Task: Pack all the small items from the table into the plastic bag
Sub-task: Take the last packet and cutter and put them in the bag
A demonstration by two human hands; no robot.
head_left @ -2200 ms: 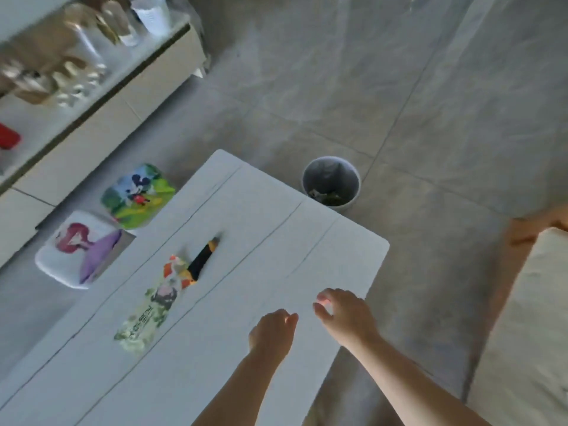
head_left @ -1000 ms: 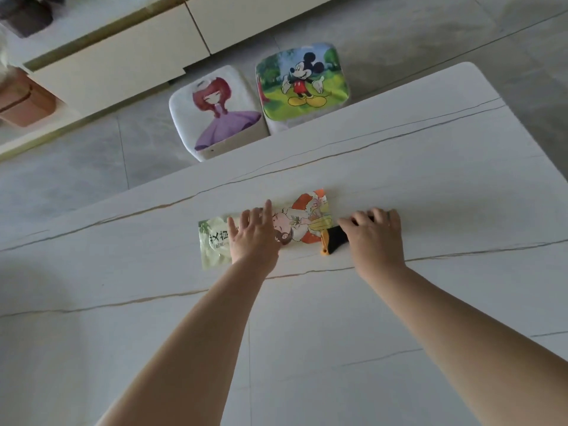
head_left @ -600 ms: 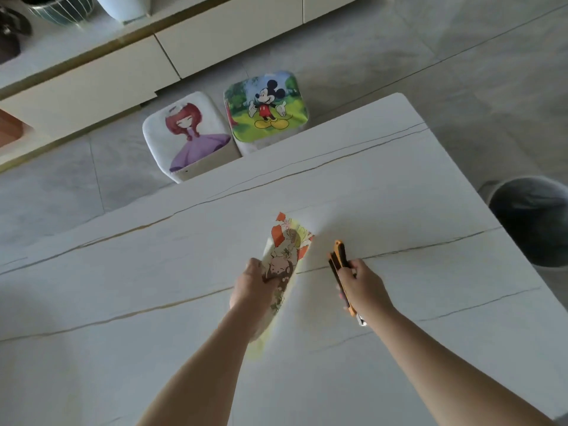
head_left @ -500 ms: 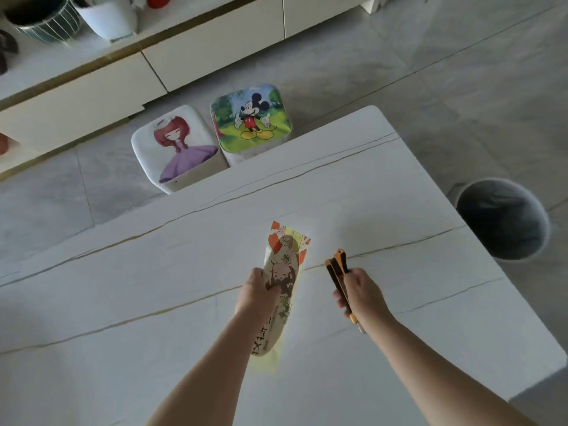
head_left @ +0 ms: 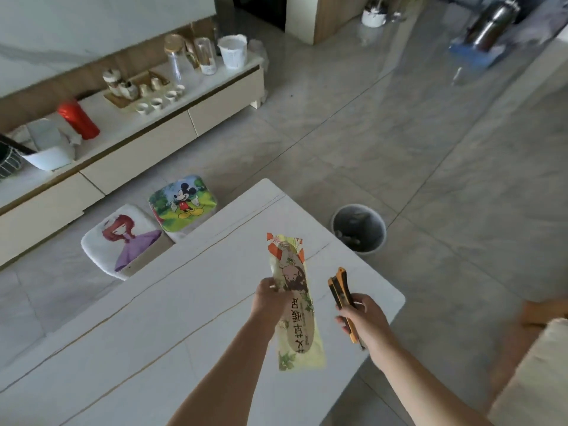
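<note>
My left hand (head_left: 270, 301) grips a long printed plastic bag (head_left: 296, 302), green and yellow with orange corners, and holds it up above the white table (head_left: 153, 318). The bag stands nearly upright, its top end pointing away from me. My right hand (head_left: 367, 322) grips an orange and black utility knife (head_left: 341, 292) just to the right of the bag, its far end pointing up and away. Bag and knife do not touch.
A grey waste bin (head_left: 359, 227) stands on the floor past the table's right corner. Two cartoon-printed stools (head_left: 183, 202) (head_left: 120, 239) sit beyond the far table edge. A low cabinet (head_left: 138, 139) with cups and jars runs along the wall. A cushion edge (head_left: 538, 379) shows at right.
Both hands lifted the bag and the knife off the table and hold them higher. The view has tilted up, showing more floor and the cabinet.
</note>
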